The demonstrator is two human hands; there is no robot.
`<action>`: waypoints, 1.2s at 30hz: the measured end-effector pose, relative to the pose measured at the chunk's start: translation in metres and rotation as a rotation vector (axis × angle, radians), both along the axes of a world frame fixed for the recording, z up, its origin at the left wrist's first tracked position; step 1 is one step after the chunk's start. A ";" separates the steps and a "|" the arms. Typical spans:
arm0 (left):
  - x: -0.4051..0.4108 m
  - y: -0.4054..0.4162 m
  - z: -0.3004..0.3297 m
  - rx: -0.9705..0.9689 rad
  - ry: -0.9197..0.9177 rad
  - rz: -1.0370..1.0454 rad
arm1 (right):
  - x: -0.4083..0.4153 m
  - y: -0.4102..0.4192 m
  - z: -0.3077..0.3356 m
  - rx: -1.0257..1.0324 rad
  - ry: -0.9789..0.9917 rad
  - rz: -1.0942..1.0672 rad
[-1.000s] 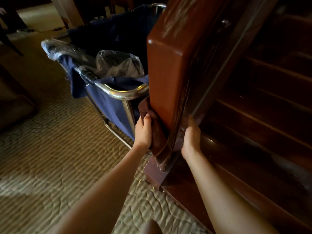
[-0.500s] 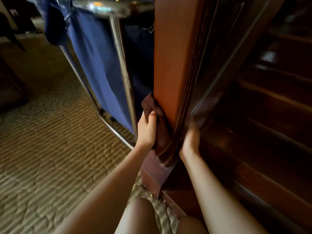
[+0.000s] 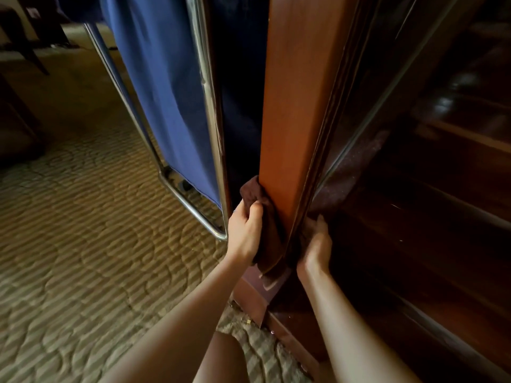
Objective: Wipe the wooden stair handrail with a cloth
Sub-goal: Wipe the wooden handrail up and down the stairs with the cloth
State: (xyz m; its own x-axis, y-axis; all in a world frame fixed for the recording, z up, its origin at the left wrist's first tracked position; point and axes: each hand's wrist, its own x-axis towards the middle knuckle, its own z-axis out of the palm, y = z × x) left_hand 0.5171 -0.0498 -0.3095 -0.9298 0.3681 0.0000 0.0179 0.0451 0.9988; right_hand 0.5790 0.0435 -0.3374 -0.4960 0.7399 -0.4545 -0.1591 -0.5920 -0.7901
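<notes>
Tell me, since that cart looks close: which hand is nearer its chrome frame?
Left. The left hand grips the cloth right beside the chrome frame; the right hand is beyond the wooden post.

The laundry cart stands on the carpet, just left of the newel post. The stairs lie right of the post.

Two hands: left hand, right hand. One dark cloth. One wooden post. One blue-bagged cart.

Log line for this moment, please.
stage: wiping post base | left hand: holds dark cloth against wooden post | right hand: on post's stair side | blue cart: beside post
</notes>
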 end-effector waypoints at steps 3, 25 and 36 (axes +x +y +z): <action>0.003 0.007 0.013 0.149 0.079 0.077 | -0.004 0.004 -0.011 -0.015 0.044 0.039; 0.024 -0.041 -0.163 -0.939 0.912 -0.209 | -0.003 0.003 -0.012 0.044 0.112 -0.046; -0.041 -0.026 -0.137 -0.769 0.433 -0.357 | -0.002 0.002 -0.012 0.068 0.116 -0.053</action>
